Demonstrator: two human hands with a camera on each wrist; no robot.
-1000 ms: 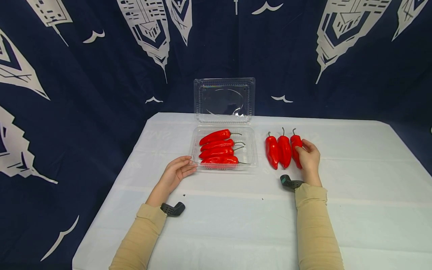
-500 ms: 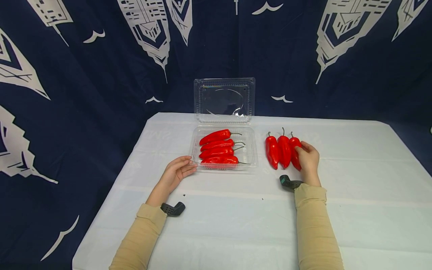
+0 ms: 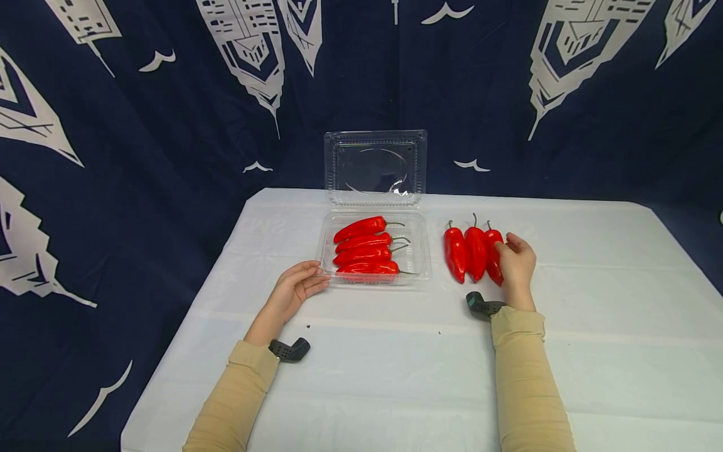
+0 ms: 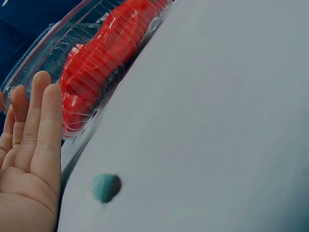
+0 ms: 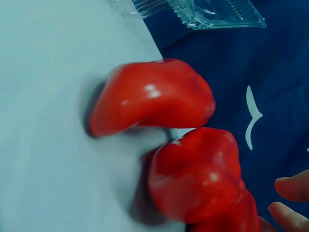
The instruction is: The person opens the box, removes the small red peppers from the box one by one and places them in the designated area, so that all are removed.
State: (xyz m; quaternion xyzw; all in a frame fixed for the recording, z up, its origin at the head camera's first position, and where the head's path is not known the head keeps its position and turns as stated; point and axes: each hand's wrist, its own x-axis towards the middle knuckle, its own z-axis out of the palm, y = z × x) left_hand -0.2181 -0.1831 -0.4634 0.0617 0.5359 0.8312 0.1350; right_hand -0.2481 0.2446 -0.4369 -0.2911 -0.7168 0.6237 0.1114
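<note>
My left hand (image 3: 294, 290) is beside the near left corner of a clear plastic clamshell box (image 3: 420, 251), its fingertips at the rim. In the left wrist view its fingers (image 4: 47, 121) are straight, against the box wall. Several red peppers (image 3: 364, 254) lie side by side in the box, stems to the right. On the table to the right is a row of 3 more peppers, stems away from me. My right hand (image 3: 517, 263) is at the rightmost pepper (image 3: 494, 260), thumb over its side. In the right wrist view its fingers (image 5: 293, 187) are spread, some apart from the peppers.
The box's hinged lid (image 3: 375, 166) stands upright at the far table edge. A white cloth covers the table (image 3: 384, 383), with small dark specks on it. A dark blue curtain (image 3: 361, 75) with white prints hangs behind.
The rightmost pepper has shifted left and slightly nearer me, up against the middle one. My right hand moved with it, then its fingers loosened and spread. My left hand has stayed put.
</note>
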